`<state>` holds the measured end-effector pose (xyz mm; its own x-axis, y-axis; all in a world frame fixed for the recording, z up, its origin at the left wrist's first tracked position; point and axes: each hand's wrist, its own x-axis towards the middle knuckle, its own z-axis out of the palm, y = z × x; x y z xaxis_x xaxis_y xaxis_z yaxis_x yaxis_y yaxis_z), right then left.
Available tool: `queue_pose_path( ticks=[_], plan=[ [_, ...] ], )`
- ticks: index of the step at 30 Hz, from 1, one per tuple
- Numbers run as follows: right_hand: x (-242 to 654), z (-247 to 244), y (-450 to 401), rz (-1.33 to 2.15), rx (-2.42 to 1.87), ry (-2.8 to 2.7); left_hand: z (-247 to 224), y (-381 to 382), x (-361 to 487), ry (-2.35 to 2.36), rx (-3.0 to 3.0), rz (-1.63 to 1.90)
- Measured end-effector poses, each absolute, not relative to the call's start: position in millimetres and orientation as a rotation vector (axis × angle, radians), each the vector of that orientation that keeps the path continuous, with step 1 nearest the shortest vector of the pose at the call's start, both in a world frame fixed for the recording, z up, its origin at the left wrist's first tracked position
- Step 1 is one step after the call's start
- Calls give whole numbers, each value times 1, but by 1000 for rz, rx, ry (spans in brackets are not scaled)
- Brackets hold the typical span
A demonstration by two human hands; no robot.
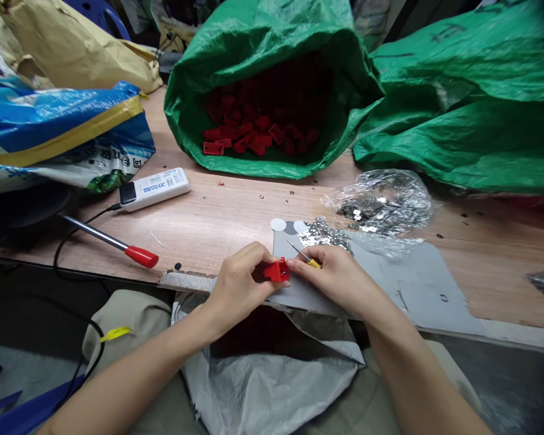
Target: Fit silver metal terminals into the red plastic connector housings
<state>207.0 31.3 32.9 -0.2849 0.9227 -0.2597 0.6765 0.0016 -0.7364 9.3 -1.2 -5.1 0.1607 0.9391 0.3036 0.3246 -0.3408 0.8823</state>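
Between the fingers of my left hand (242, 275) is a small red plastic part (276, 271), held just above the table's front edge. My right hand (333, 272) is closed round the yellow handle of a small screwdriver (310, 261), its thin metal shaft pointing up and to the left. My right thumb and fingertips are at the right side of the red part, and I cannot tell whether they pinch a small piece there. Beyond my right hand, a pile of small metal plates (324, 234) lies on a grey mat (390, 284).
A green sack (272, 166) lies open towards me with many red parts inside. Behind the mat is a clear plastic bag (390, 199) of metal pieces. To the left are a white power strip (156, 187) and a red-handled lever (140, 256). A grey sack (276, 386) hangs open below.
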Motion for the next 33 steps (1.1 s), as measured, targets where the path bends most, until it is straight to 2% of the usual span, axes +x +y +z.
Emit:
queue_pose_path(
  ticks=[10,17,24,33],
  plan=[
    [201,33,30,1119,-1665,-1993,-4,-1,9,1200,1692,1143],
    [234,52,35,1541,-1378,-2018,-2,-1,7,1184,1653,1070],
    [244,45,40,1681,-1323,-2092,3,0,8,1191,1747,1053],
    [236,42,37,1474,-1320,-2138,4,-1,9,1213,1784,1064]
  ],
)
